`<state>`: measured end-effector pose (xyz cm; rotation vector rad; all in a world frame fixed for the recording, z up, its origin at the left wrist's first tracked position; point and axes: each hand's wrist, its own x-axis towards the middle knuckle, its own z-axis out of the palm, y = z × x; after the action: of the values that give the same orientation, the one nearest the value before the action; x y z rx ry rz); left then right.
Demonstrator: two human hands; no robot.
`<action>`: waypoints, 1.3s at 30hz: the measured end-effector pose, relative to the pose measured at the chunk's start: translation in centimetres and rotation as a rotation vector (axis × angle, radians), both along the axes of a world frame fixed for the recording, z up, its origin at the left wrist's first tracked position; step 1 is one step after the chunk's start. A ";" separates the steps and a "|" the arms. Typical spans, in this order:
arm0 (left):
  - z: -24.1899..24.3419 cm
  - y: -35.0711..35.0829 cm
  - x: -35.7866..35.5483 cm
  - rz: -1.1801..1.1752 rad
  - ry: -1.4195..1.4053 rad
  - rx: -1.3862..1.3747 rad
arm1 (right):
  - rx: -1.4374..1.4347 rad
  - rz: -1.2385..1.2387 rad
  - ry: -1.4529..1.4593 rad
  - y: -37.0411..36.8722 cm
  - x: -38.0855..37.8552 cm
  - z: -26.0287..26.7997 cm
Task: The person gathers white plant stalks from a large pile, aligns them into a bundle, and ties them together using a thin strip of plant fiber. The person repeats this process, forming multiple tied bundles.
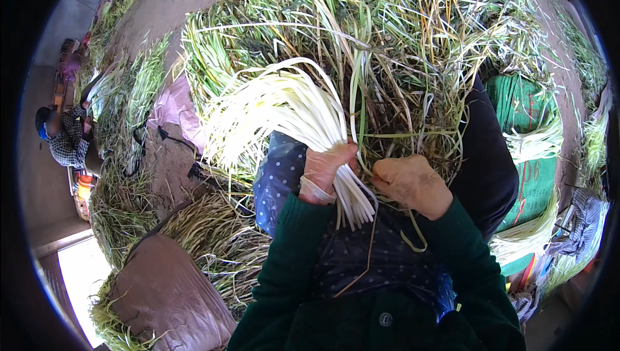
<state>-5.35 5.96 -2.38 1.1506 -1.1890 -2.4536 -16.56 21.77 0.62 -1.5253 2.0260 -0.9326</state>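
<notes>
A bundle of long pale, whitish-yellow leafy stalks is gripped near its base by my left hand, which wears a thin translucent glove. Its leaves fan out to the upper left and the cut-looking ends hang down at the lower right. My right hand, gloved too, is curled with its fingertips pinching a loose thin stalk beside the bundle; the hands are a short way apart. Beyond them lies a big heap of green, yellow and dried stalks. A dotted blue plastic apron covers my lap.
Pale bundles lie on green printed sacks at the right. A brown covered sack stands at lower left, a pink sack above it. A co-worker in a checked shirt sits at far left beside more stalks.
</notes>
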 end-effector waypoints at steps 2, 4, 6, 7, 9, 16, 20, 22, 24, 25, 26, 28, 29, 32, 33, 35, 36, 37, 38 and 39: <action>-0.3 -0.1 0.2 0.012 0.004 0.017 | 0.074 -0.045 -0.245 0.1 -0.2 0.0; -0.6 0.2 0.1 0.017 0.024 0.026 | 0.100 -0.209 -0.630 -0.1 -0.5 0.2; -0.4 0.4 -0.1 0.008 0.040 0.047 | 0.057 -0.488 -1.154 -1.6 -0.8 0.7; -0.2 0.4 0.0 0.007 0.043 0.055 | 0.035 -0.518 -1.208 -2.4 -0.7 0.9; 0.5 0.6 -0.2 0.016 0.027 0.038 | -0.009 -0.576 -1.314 -4.0 -0.1 1.1; 1.3 -0.3 -0.4 0.135 0.130 0.064 | -0.145 -0.579 -1.453 -1.4 0.8 1.8; 2.5 -1.8 -0.5 0.197 0.204 0.016 | -0.095 -0.588 -1.291 3.6 -0.8 1.0; 2.5 -2.9 -0.1 0.182 0.242 -0.003 | -0.007 -0.733 -1.115 5.7 -2.4 0.5; 2.6 -4.1 0.6 0.203 0.307 0.006 | 0.236 -0.892 -0.800 7.3 -4.0 0.2; 4.9 -3.2 0.0 0.295 0.289 0.124 | 0.366 -1.006 -0.611 7.8 -4.5 0.5; 3.7 -3.8 0.5 0.259 0.303 0.114 | 0.310 -0.981 -0.674 7.9 -4.4 0.6; 2.4 -4.3 1.2 0.234 0.314 0.088 | 0.187 -0.872 -0.761 6.5 -3.6 1.5; 2.3 -3.9 1.2 0.246 0.306 0.077 | 0.126 -0.791 -0.786 5.1 -2.9 2.1; 1.4 -3.2 1.9 0.250 0.265 0.102 | 0.133 -0.457 -0.825 0.3 -1.2 3.7; 1.7 -2.9 1.7 0.236 0.249 0.118 | 0.078 -0.323 -0.760 -0.9 -1.0 3.4; 2.5 -2.2 1.2 0.239 0.196 0.112 | 0.134 -0.179 -0.907 -3.2 -0.4 3.4; 2.5 -2.1 1.3 0.221 0.180 0.076 | 0.056 -0.178 -0.866 -3.7 0.1 2.4; 2.3 -1.9 1.5 0.205 0.164 0.044 | -0.017 -0.177 -0.824 -4.1 0.9 0.7; 2.2 -1.9 1.5 0.197 0.171 0.036 | -0.090 -0.177 -0.780 -4.1 1.5 -0.5; 2.0 -1.9 1.7 0.191 0.179 0.033 | -0.050 -0.218 -0.889 -3.8 1.8 -0.6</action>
<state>-3.65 4.03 -0.35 0.9790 -0.9459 -2.3809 -14.75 17.94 0.01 -0.6840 1.5072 -1.4244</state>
